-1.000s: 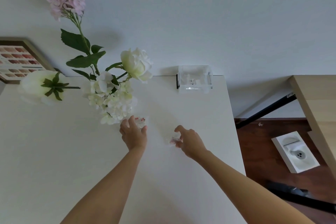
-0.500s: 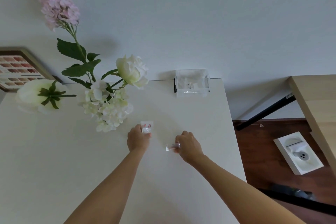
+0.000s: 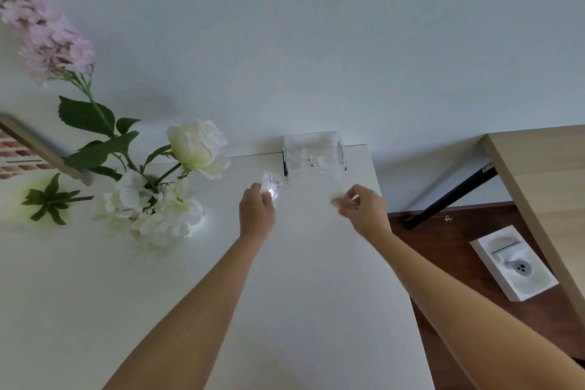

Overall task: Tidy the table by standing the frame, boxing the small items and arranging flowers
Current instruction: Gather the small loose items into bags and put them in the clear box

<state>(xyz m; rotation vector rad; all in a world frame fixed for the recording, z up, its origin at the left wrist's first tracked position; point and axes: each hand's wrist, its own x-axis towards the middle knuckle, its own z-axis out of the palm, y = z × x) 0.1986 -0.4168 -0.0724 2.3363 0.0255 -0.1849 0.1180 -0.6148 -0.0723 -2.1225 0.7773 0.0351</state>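
A clear box stands at the white table's far edge against the wall, with a few small items inside. My left hand is raised just left of the box and holds a small clear packet with red specks. My right hand hovers just in front of the box's right side, pinching a small blurred item. A bunch of white and pink flowers stands at the left. A picture frame leans at the far left, partly cut off.
The table's right edge drops to a dark wood floor. A white box with a drain fitting lies on the floor. A light wooden table with a black leg stands at the right.
Both hands lifted their small items off the table and moved away from me toward the clear box. The view shifted slightly.
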